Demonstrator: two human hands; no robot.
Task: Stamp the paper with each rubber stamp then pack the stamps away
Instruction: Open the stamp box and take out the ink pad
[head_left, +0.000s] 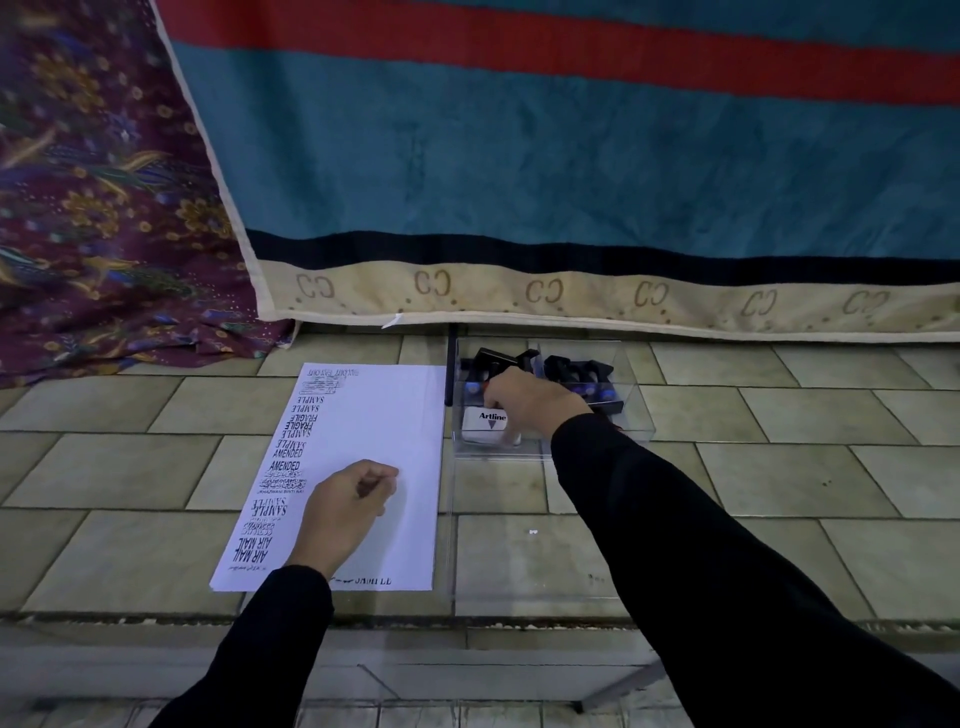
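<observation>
A white paper lies on the glass table, with a column of black stamp prints down its left side. My left hand rests on the paper as a loose fist and holds nothing. To the right stands a clear plastic box. Several black-handled rubber stamps lie in its back part. My right hand reaches into the box. Its thumb and fingers curl around a white Artline ink pad at the box's front left. The hand hides the pad's right edge.
The table top is glass, and a tiled floor shows through it. Its front edge runs across just below the paper. A teal and red blanket hangs right behind the box, and a patterned purple cloth lies at the back left.
</observation>
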